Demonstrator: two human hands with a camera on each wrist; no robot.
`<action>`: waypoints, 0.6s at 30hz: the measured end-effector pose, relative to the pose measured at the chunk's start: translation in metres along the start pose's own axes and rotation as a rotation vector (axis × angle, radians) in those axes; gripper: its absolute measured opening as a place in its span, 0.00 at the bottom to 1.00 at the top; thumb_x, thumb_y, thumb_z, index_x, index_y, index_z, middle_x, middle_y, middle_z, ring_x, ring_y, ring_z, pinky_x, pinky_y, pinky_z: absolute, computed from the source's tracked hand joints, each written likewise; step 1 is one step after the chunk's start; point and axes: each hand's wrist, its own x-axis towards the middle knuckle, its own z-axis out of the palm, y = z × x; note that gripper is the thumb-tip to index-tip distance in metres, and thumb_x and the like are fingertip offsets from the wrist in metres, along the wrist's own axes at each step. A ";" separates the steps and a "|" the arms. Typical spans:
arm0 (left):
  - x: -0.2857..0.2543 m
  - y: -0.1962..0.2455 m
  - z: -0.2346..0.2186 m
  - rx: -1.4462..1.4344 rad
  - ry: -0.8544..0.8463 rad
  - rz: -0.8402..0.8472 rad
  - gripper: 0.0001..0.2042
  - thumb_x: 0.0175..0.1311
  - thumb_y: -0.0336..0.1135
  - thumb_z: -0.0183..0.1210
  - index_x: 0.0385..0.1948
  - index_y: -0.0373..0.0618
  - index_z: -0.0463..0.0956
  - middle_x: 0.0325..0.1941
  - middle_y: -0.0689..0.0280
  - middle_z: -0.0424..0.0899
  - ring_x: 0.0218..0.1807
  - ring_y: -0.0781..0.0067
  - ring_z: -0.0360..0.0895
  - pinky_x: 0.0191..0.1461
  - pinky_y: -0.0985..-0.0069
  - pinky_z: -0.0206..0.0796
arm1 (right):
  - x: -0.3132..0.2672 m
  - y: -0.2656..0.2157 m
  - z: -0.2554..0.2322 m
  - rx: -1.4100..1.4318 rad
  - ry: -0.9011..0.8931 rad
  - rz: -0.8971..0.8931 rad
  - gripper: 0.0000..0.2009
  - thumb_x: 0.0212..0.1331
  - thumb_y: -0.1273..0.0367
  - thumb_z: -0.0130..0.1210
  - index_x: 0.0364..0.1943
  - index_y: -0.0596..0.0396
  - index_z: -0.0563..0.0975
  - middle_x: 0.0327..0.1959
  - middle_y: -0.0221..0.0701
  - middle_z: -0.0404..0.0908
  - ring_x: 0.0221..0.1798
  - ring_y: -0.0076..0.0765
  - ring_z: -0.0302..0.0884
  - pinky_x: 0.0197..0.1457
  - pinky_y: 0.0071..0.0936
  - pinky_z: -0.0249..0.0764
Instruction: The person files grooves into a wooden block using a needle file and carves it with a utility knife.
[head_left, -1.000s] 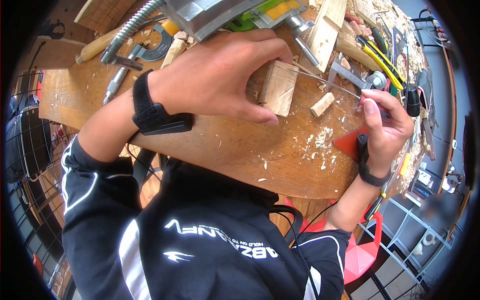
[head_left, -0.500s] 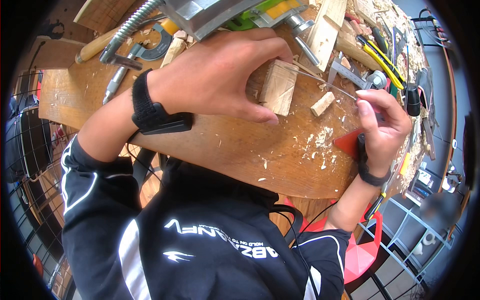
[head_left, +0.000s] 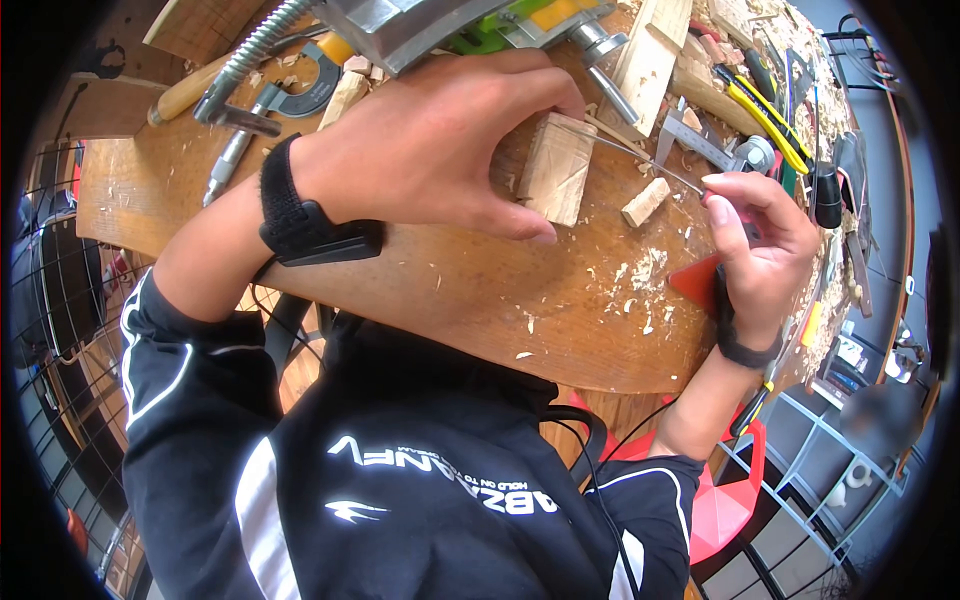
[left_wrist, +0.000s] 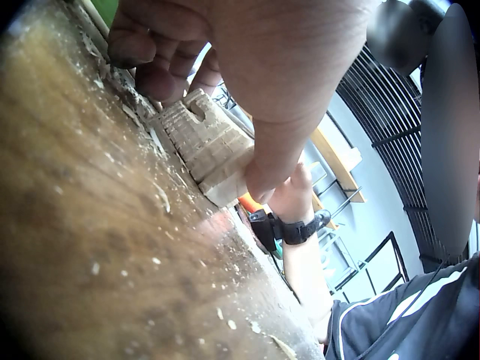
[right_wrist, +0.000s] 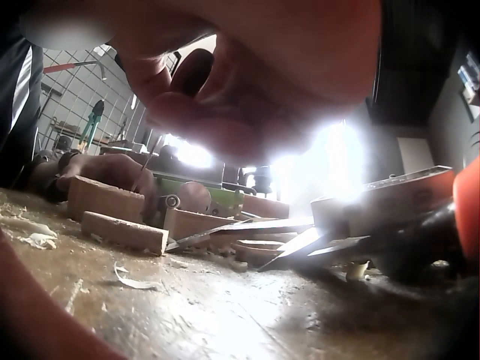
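Wood block (head_left: 557,170) noted on the surface (head_left: 480,300), in front of a metal device (head_left: 400,30) with green and yellow parts. Its long sides are seen slightly tilted in the head view. A rounded notch is visible at 1 end in the left wrist view.

Left hand (head_left: 430,145): block gripped, fingers bent round the far end, thumb laid at the near end. Black band (head_left: 292,205) worn at the wrist.

Right hand (head_left: 765,245): thin rod (head_left: 650,160) pinched between thumb and index finger, the other fingers curled. The rod is slanted across to the block's far end; whether it is seated in the notch cannot be told. A 2nd black band (head_left: 740,345) is worn at this wrist.

Small wood piece (head_left: 646,202) lying between block and right hand, apart from both. Pale shavings (head_left: 640,275) scattered nearer the surface's front edge. Red triangular object (head_left: 693,282) partly hidden by the right hand.

Beyond the rod: caliper (head_left: 700,143), with yellow-handled tool (head_left: 770,125) behind it and 1 long wood strip (head_left: 650,65) to the left. Micrometer (head_left: 315,95) lying past the left forearm, near a wooden handle (head_left: 185,95). More shavings and tools heaped along the right side.
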 end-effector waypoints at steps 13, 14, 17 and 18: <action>-0.001 -0.001 0.000 0.012 0.001 0.014 0.38 0.44 0.47 0.82 0.56 0.39 0.74 0.53 0.56 0.79 0.53 0.53 0.80 0.56 0.65 0.73 | -0.002 0.007 -0.011 0.103 0.046 0.016 0.05 0.60 0.77 0.62 0.39 0.62 0.83 0.34 0.29 0.85 0.34 0.19 0.82 0.39 0.17 0.75; 0.000 -0.001 0.000 0.012 0.000 0.014 0.38 0.44 0.47 0.82 0.56 0.39 0.74 0.53 0.56 0.79 0.53 0.53 0.80 0.56 0.65 0.73 | -0.002 0.008 -0.011 0.107 0.022 0.016 0.05 0.60 0.77 0.63 0.40 0.62 0.83 0.35 0.29 0.85 0.35 0.19 0.82 0.40 0.17 0.76; -0.001 -0.002 0.000 0.020 0.013 0.034 0.38 0.44 0.47 0.82 0.57 0.39 0.74 0.54 0.55 0.79 0.53 0.52 0.81 0.56 0.65 0.74 | -0.002 0.002 -0.004 0.086 0.003 0.073 0.05 0.62 0.77 0.63 0.40 0.62 0.84 0.36 0.29 0.86 0.36 0.19 0.83 0.42 0.18 0.77; 0.000 -0.001 0.000 0.022 0.008 0.026 0.38 0.44 0.47 0.82 0.57 0.39 0.74 0.54 0.55 0.79 0.53 0.52 0.81 0.56 0.65 0.74 | -0.001 0.002 -0.001 0.086 0.004 0.074 0.05 0.62 0.77 0.63 0.40 0.62 0.84 0.36 0.29 0.86 0.36 0.19 0.83 0.42 0.18 0.77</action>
